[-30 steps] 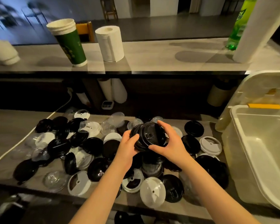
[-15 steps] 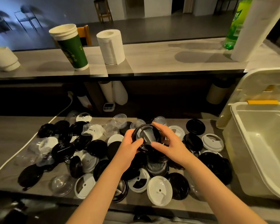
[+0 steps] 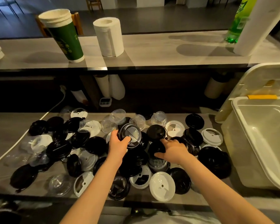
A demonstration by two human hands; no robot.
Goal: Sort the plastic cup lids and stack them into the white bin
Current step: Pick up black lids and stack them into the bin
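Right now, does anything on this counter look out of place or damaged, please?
Nothing looks damaged. The lids lie jumbled, black, white and clear mixed, some upside down; the white bin shows none inside. The left hand grips one black lid, the right hand another.

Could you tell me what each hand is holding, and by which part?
The left hand grips the raised black lid by its lower-left rim; the right hand clasps the edges of a second black lid.
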